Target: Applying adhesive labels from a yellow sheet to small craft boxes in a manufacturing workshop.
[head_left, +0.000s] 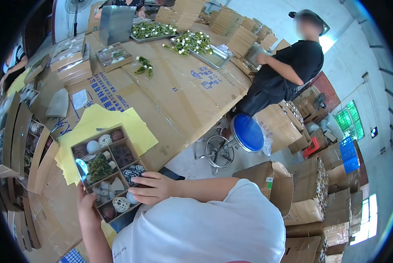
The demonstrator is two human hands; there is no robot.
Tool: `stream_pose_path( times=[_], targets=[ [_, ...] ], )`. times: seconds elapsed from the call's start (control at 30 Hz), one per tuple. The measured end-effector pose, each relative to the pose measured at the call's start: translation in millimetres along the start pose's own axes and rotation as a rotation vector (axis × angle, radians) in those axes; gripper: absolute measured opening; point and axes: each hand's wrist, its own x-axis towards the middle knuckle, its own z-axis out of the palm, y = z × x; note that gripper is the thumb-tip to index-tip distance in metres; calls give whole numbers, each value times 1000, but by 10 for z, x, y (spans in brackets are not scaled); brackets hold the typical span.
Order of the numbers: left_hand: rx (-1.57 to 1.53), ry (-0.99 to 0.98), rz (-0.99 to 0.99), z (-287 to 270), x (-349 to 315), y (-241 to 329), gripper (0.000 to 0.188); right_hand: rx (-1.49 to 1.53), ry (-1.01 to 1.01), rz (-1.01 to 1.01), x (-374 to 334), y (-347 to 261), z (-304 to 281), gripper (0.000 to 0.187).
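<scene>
A shallow divided box (pixel 133 143) rests tilted near my body, with yellow paper sheets (pixel 140 129) beyond it. My left hand (pixel 88 207) is closed on the box's near-left edge. My right hand (pixel 155 187) reaches over the right side, fingers stretched out and touching a white ball (pixel 131 198) and a frosted pinecone (pixel 133 173). Other compartments hold green moss-like filling (pixel 101 167), a dark flower-shaped piece (pixel 122 156), pale wooden pieces (pixel 116 184), a woven white ball (pixel 121 204) and brown balls (pixel 109 212).
Similar filled boxes (pixel 12 136) stack at left. Metal trays (pixel 214 57) with green sprigs (pixel 192 43) stand across the cardboard-covered table (pixel 170 101). A person in black (pixel 293 65) stands beyond a blue stool (pixel 247 133). Cartons (pixel 304 184) pile up at right.
</scene>
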Motion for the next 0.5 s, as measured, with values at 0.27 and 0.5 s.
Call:
stream_pose_path(
  times=[0.27, 0.5],
  targets=[
    [1135, -241, 390, 403, -234, 221, 66, -72, 63, -158, -187, 26, 222, 21],
    [1485, -463, 139, 451, -212, 344, 63, 41, -192, 378, 441, 403, -273, 49]
  ],
)
